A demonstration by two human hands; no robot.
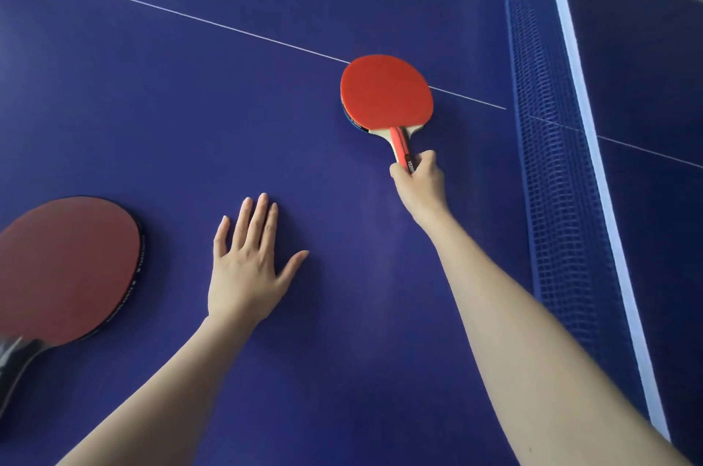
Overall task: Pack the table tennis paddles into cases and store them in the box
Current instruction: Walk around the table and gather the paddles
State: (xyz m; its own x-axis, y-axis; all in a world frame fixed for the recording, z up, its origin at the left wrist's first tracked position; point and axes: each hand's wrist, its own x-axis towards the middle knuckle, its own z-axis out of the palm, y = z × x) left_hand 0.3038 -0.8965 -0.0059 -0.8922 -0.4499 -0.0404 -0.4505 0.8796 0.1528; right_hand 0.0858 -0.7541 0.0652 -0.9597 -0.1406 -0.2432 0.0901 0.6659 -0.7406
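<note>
Our right hand point(418, 180) grasps the handle of the red paddle point(386, 92), its blade beyond our grip, the net point(547, 161) near on the right. Our left hand point(247, 260) lies released, flat on open table point(228, 104), a darker paddle point(64, 267) just left.

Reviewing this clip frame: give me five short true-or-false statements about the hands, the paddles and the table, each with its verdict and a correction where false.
1. The right hand grips the handle of the bright red paddle. True.
2. The left hand holds the dark red paddle. False: its fingers are spread and it holds nothing; that paddle lies apart, further left.
3. The net runs along the right side of the blue table. True.
4. The bright red paddle lies on the far side of the net. False: it is on the near side, over the white centre line.
5. A storage box stands beside the left hand. False: no box is in view.
</note>
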